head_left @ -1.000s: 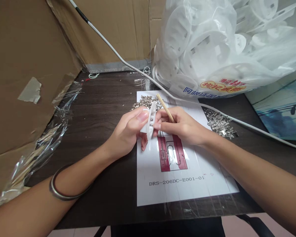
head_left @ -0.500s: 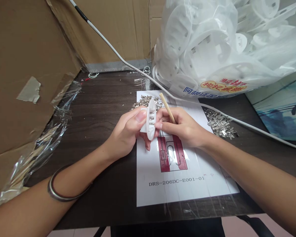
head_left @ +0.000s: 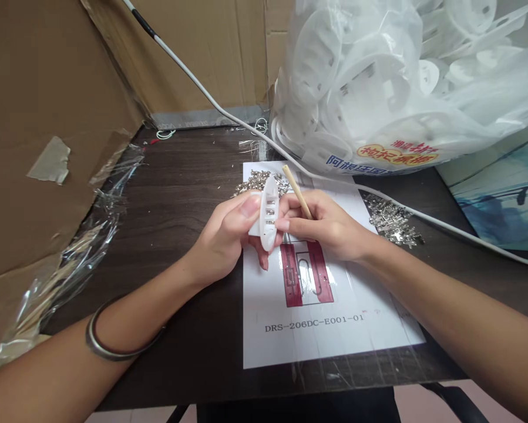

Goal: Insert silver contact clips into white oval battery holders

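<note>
A white oval plastic part point(head_left: 269, 235) with metal pieces in its slots is gripped by my left hand point(head_left: 232, 229), thumb on its left side. My right hand point(head_left: 329, 226) is closed around a thin wooden stick point(head_left: 295, 187), which points up and away; its thumb and fingertips touch the right side of the white part. Just behind the part lies a pile of small metal pieces point(head_left: 258, 179). Beneath my hands is a printed sheet point(head_left: 285, 346) with a red and white drawing. The far ends of my left fingers are partly hidden.
A clear bag point(head_left: 378, 117) full of white plastic parts stands at the back right. More metal pieces point(head_left: 393, 220) lie right of the sheet. A white cable point(head_left: 211, 103) crosses the desk. On the left, wooden sticks point(head_left: 65, 282) lie in clear plastic by a cardboard wall point(head_left: 34, 70).
The white part has tilted very slightly in my left hand. Both hands otherwise keep the same place and hold.
</note>
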A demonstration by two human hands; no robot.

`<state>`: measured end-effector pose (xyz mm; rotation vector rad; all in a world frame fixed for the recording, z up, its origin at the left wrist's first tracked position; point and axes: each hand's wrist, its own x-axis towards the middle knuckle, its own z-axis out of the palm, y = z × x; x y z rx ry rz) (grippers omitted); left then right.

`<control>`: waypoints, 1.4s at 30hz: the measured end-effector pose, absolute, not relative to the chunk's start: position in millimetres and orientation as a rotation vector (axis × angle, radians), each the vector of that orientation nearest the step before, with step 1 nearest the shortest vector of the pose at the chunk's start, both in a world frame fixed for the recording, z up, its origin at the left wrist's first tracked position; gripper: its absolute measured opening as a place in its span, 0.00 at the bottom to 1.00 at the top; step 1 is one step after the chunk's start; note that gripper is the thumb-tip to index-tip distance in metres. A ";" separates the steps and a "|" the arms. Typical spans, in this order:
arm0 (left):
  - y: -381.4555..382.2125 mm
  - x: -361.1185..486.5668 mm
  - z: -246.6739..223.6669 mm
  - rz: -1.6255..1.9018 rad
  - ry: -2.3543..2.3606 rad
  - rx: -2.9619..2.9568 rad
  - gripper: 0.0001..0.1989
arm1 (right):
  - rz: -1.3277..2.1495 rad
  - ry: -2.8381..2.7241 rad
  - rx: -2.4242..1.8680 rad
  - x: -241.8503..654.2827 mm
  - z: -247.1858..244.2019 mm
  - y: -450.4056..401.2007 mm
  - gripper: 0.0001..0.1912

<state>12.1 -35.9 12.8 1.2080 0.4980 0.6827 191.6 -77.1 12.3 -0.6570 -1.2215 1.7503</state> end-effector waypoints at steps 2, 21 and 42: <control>-36.3 11.9 13.1 0.683 0.490 1.176 0.28 | 1.742 -1.229 -0.638 191.9 11.4 -77.8 0.13; -35.8 5.4 4.7 0.701 0.460 1.250 0.24 | 1.532 -1.258 -0.832 196.2 8.4 -76.9 0.11; -38.4 6.4 10.0 0.680 0.351 1.229 0.26 | 1.642 -1.285 -0.770 198.7 7.3 -77.4 0.12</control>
